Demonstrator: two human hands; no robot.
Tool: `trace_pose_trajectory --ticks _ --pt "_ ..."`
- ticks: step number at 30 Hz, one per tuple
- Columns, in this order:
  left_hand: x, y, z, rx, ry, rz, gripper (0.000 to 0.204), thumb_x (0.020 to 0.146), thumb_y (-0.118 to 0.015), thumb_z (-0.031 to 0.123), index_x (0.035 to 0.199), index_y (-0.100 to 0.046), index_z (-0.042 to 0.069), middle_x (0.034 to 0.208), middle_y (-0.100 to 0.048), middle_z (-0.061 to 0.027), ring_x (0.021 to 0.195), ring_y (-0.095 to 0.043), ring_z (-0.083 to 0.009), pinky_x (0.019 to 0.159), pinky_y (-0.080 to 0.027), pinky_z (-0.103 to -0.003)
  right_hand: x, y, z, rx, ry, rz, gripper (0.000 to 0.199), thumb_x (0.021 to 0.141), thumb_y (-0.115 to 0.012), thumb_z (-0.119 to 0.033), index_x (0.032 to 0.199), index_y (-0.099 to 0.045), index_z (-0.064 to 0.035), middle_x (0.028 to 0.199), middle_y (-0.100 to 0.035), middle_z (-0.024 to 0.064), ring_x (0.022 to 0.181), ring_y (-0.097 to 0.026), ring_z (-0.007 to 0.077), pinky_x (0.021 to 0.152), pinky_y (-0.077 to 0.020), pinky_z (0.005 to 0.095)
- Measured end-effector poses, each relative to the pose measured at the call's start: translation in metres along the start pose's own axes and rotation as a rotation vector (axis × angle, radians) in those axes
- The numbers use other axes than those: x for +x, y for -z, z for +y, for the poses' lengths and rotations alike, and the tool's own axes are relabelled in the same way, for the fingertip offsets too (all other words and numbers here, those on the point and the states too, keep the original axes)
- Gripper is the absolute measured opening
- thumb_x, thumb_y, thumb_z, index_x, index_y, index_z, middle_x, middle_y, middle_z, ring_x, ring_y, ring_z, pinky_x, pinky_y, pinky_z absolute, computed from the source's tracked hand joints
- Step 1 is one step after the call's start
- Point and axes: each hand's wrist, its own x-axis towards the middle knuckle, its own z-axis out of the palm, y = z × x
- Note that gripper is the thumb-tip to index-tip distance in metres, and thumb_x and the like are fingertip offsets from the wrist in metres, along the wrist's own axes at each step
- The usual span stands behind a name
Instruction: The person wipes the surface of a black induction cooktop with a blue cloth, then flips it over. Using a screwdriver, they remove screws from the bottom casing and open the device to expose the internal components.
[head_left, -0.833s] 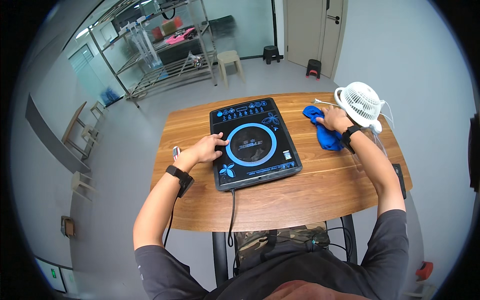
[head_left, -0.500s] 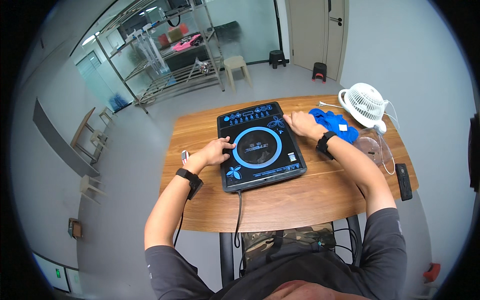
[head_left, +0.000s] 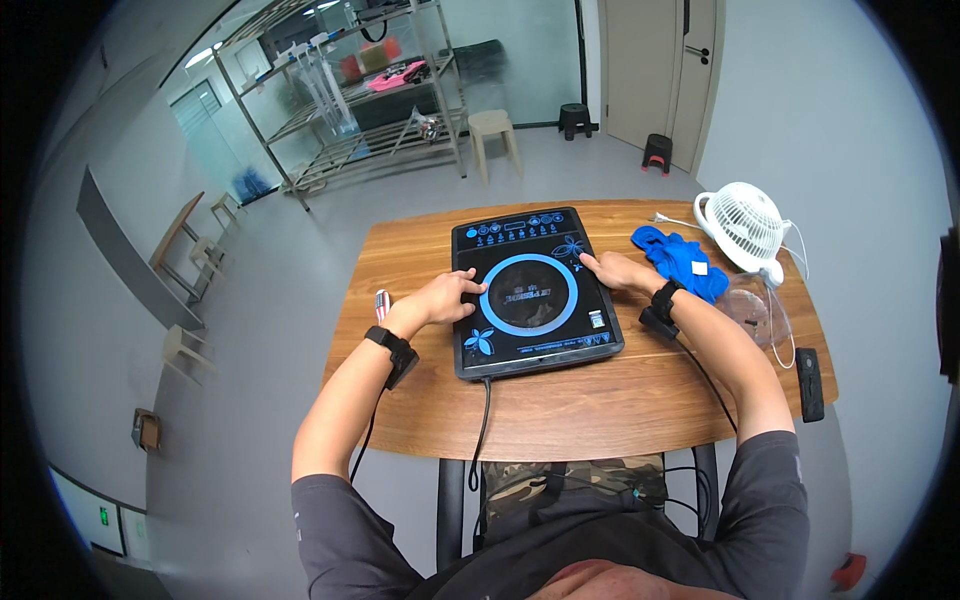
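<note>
A flat black induction cooktop [head_left: 545, 348] with a blue ring and blue flower prints lies on the wooden table in front of me. My left hand [head_left: 447, 297] holds its left edge, the fingers bent over the glass near the ring. On the opposite side my right hand [head_left: 617, 272] grips the right edge, its thumb on the rim by the far flower; the other fingers are mostly hidden. A black power cord [head_left: 486, 420] runs from the cooktop's near side over the table's front edge. Black bands with small boxes are strapped to both wrists.
Right of the cooktop lie a crumpled blue cloth [head_left: 685, 265], a white caged fan [head_left: 743, 225] with its cord, a clear plastic dish [head_left: 752, 310] and a black oblong object [head_left: 810, 385]. A small striped object [head_left: 382, 304] is beside my left wrist. Metal shelving [head_left: 370, 100] stands beyond the table.
My right hand has come nearer to me along the cooktop's right edge, uncovering more of the blue cloth. My left hand stays at the left edge. The whole view has shifted slightly.
</note>
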Motion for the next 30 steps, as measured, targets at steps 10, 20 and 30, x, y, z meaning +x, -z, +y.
trace_pose_trajectory --ticks 10,20,30 --pt "0.006 0.008 0.015 -0.047 -0.020 -0.012 0.053 0.085 -0.072 0.023 0.135 -0.065 0.008 0.150 -0.045 -0.0304 0.141 -0.044 -0.0396 0.118 -0.036 -0.044 -0.026 0.015 0.007 0.199 0.018 0.091 0.080 0.103 -0.041 -0.064 0.077 -0.071 0.0047 0.069 -0.066 0.0102 0.062 -0.063 0.0200 0.061 -0.0504 0.0341" --pt "0.004 0.008 0.029 -0.161 -0.099 -0.073 0.062 0.087 -0.072 0.028 0.143 -0.056 0.007 0.156 -0.040 -0.0263 0.148 -0.035 -0.0353 0.121 -0.032 -0.043 -0.078 0.069 -0.028 0.432 -0.005 0.113 0.061 0.102 -0.053 -0.057 0.071 -0.067 -0.0062 0.057 -0.059 0.0015 0.047 -0.054 0.0097 0.042 -0.0380 0.0228" --pt "0.005 -0.007 0.038 -0.333 -0.092 -0.067 0.065 0.089 -0.073 0.024 0.147 -0.051 0.003 0.158 -0.035 -0.0263 0.132 -0.056 -0.0348 0.111 -0.045 -0.039 -0.081 0.101 -0.069 0.411 0.120 0.213 0.055 0.098 -0.061 -0.048 0.065 -0.066 -0.0044 0.053 -0.054 0.0019 0.045 -0.048 0.0112 0.045 -0.0367 0.0282"
